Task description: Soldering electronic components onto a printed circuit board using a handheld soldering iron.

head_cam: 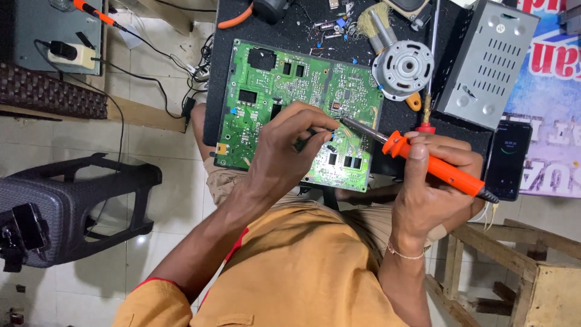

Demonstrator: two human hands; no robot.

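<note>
The right hand point(433, 181) grips an orange plastic-handled soldering iron point(423, 162), its metal tip touching a flat green rectangular circuit board point(290, 103) on the black mat point(387, 130). The left hand point(284, 148) pinches a thin dark tool point(311, 136) over the board.

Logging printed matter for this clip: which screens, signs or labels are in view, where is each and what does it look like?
Phone: right of the right hand holding the orange soldering iron; dark upright rectangle, screen lit with small pale figures.
Banner: right edge, under the grey metal case; blue and pink with large red and white lettering.
Labels or packages: none that I can make out.
</note>
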